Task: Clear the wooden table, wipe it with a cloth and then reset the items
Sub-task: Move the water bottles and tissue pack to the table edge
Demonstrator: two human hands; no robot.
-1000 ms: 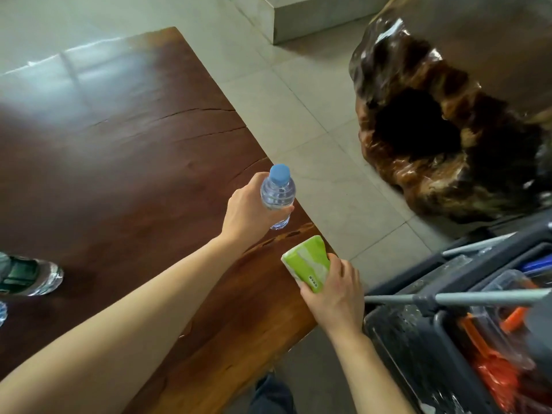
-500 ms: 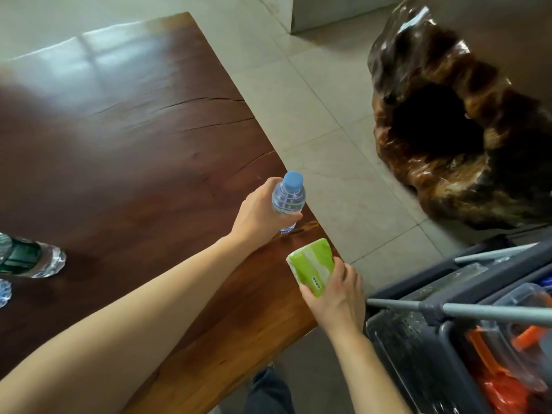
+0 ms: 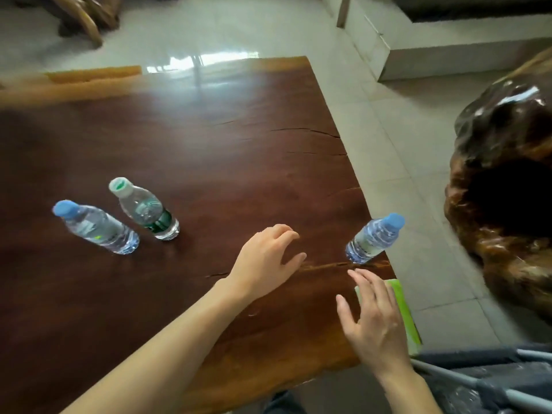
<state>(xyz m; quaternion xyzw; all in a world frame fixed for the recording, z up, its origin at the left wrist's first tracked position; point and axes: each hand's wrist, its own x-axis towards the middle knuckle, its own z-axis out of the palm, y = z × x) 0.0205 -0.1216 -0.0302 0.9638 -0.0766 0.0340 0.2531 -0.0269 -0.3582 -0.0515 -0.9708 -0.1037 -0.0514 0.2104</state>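
A dark wooden table (image 3: 209, 150) fills the view. A blue-capped water bottle (image 3: 373, 239) stands near its right edge. My left hand (image 3: 265, 258) hovers open just left of that bottle, holding nothing. My right hand (image 3: 373, 318) is open, fingers spread, over a green tissue pack (image 3: 406, 312) lying at the table's right edge; the hand hides much of the pack. Two more bottles stand at the left: one blue-capped (image 3: 95, 227), one with a white and green cap (image 3: 145, 209).
A large glossy carved wood stump (image 3: 504, 186) stands on the tiled floor to the right. A grey cleaning cart (image 3: 490, 380) with metal bars sits at the bottom right. A low stone step (image 3: 418, 52) lies beyond the table.
My left hand set the blue-capped bottle on the table and let go. My right hand laid the green pack on the table edge and opened. The view tilted up and left.
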